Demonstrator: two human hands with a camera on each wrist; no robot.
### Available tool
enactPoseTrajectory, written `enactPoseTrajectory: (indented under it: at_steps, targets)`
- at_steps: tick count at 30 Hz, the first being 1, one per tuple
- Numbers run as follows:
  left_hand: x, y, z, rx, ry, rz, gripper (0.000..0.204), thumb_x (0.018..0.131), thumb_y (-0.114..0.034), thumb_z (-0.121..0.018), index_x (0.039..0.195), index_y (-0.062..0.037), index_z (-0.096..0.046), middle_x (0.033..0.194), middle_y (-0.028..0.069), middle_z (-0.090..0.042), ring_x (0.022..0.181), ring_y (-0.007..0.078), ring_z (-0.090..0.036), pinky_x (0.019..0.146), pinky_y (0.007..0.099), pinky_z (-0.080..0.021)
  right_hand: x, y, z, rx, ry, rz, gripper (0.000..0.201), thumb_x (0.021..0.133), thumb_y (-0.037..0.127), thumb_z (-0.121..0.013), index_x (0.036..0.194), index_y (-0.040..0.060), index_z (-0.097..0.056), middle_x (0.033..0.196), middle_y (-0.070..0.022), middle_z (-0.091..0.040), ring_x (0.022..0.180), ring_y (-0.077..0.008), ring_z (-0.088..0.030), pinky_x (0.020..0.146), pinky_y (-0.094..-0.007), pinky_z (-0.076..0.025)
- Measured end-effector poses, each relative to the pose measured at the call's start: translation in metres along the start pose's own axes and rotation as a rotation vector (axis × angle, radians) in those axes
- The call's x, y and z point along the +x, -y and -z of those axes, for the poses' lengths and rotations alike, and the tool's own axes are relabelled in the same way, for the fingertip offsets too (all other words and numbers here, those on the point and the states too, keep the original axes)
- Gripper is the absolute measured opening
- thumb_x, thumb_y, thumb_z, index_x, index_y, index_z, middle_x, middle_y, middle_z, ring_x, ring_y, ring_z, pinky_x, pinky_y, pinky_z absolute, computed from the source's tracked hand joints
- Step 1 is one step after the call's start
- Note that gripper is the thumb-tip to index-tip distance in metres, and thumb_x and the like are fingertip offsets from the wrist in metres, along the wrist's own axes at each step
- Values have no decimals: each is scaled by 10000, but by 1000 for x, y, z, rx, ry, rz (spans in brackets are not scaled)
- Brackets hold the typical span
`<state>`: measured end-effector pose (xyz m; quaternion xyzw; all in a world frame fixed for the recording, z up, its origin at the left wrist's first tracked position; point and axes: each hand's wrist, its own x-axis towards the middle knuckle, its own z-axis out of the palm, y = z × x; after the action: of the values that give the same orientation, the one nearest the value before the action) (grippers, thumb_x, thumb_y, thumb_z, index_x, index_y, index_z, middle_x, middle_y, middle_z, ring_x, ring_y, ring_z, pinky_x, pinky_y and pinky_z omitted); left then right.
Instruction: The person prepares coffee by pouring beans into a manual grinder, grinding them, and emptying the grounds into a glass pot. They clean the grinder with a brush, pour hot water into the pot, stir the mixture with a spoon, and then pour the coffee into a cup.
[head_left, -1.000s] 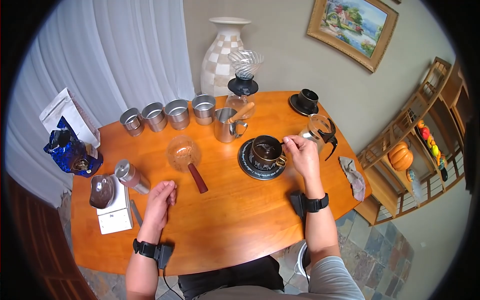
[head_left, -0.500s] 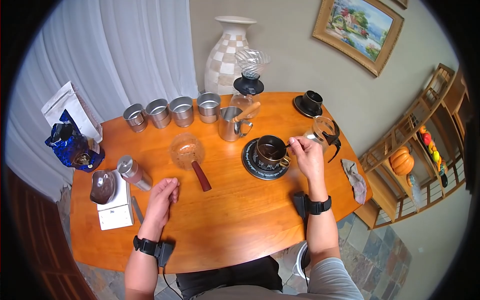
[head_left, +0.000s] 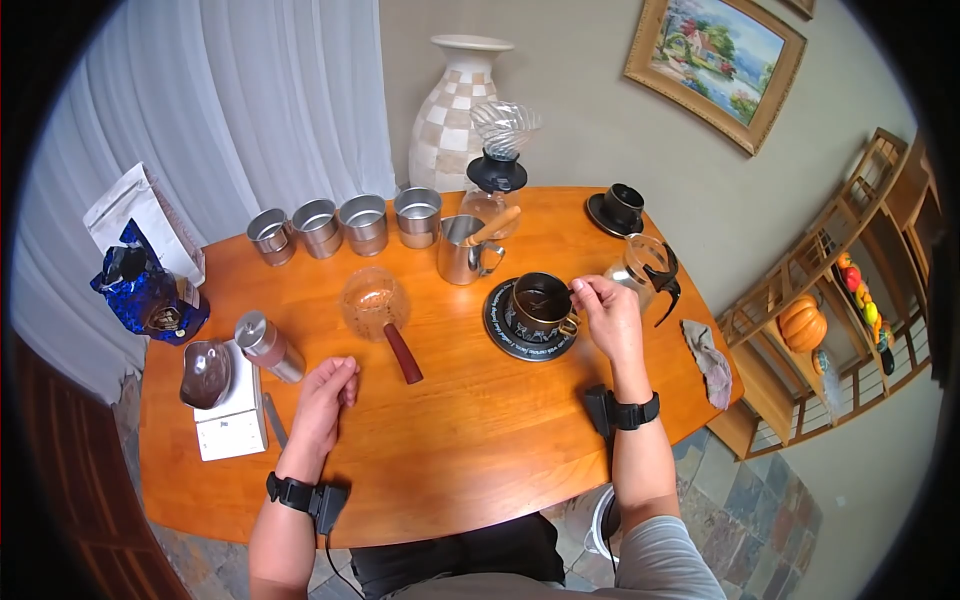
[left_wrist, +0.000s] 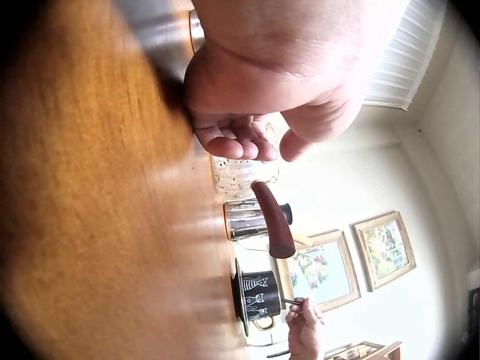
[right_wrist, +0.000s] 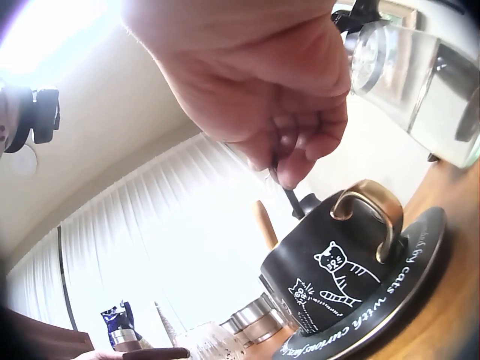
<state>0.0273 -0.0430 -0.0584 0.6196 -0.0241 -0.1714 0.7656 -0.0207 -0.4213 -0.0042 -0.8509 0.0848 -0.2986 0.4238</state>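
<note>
My right hand (head_left: 612, 318) pinches a thin dark spoon handle (right_wrist: 291, 199) between thumb and fingertips, just above the rim of a black cup (right_wrist: 322, 262). The handle slants down into the cup; its lower end is hidden inside. White cat drawings and a gold handle mark the cup, which stands on a black saucer (right_wrist: 429, 251) with white lettering. Dark liquid (head_left: 540, 298) shows within. My left hand (head_left: 322, 398) rests on the table, fingers loosely curled, holding nothing. Beyond it lies a clear glass vessel (head_left: 374, 296) with a dark red handle (head_left: 402, 352).
A steel pitcher (head_left: 460, 250) stands behind the saucer, a glass pot (head_left: 630, 262) to its right. Steel cups (head_left: 363, 225) line the back. At left are a grinder (head_left: 270, 345), a white scale (head_left: 228, 425) and a blue bag (head_left: 150, 295); a grey cloth (head_left: 708, 362) lies at right.
My right hand shifts slightly around the cup's rim, and the spoon handle changes its slant. The left hand stays in place. The head view has turned a little.
</note>
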Motion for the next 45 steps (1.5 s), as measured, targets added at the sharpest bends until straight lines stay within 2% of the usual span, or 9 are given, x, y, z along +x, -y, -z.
enactPoseTrajectory:
  at_steps: [4,6,10,13,18,22,36,42,45]
  targets:
    - [-1,-1,-1,0,-6,8,222,984,-249,-553,826,-93,-543,670,-36,-485,609,73,-436,568,208,-348,2,3,6,-101,-17,-43,227,924,174,-643,912,-48,-689,675,-67,-661,603,-114,-607,580,-254,-488]
    - [0,-2,-1,2,-6,7,222,984,-248,-553,824,-94,-542,670,-36,-485,608,74,-436,569,209,-348,2,1,2,59,35,-64,224,925,172,-640,914,-46,-691,670,-66,-659,597,-118,-609,576,-253,-484]
    - [1,1,2,-9,-1,6,205,980,-248,-567,868,-77,-573,663,-46,-498,602,53,-441,568,196,-347,1,-4,1,65,32,-16,229,927,176,-638,911,-47,-692,660,-61,-657,598,-110,-606,574,-251,-482]
    - [0,0,0,-11,-8,7,204,980,-249,-569,871,-76,-576,664,-48,-498,603,53,-441,567,197,-347,3,-3,6,-43,0,-42,231,931,177,-636,915,-46,-694,680,-57,-662,613,-97,-606,579,-247,-486]
    - [0,0,-1,-6,-7,9,202,979,-247,-570,877,-73,-578,666,-46,-499,602,54,-443,564,200,-348,2,-3,1,165,128,-123,222,933,169,-635,952,-42,-700,730,-72,-679,651,-98,-618,605,-247,-496]
    - [0,-1,-1,1,-7,10,190,983,-227,-553,872,-73,-553,676,-30,-491,612,78,-445,566,212,-357,2,-8,-4,214,151,-62,217,929,161,-638,963,-43,-702,744,-79,-687,661,-104,-623,615,-249,-500]
    - [-2,-2,-2,-9,-15,12,206,980,-250,-573,876,-72,-573,669,-46,-497,605,55,-441,571,199,-349,-1,7,4,-165,-73,104,235,899,171,-662,876,-61,-690,691,-174,-649,596,-223,-632,580,-331,-488]
    - [-1,-2,-3,5,-17,16,197,989,-227,-548,868,-72,-546,675,-28,-485,604,79,-440,565,212,-359,-2,14,4,-19,1,-76,254,915,193,-650,868,-54,-685,672,-132,-652,606,-184,-628,587,-297,-485]
    - [0,-1,-1,8,-12,12,195,989,-225,-546,873,-69,-544,675,-27,-484,605,80,-440,566,211,-358,-2,6,0,25,33,-31,252,920,194,-643,873,-50,-687,664,-113,-653,605,-163,-622,584,-289,-484]
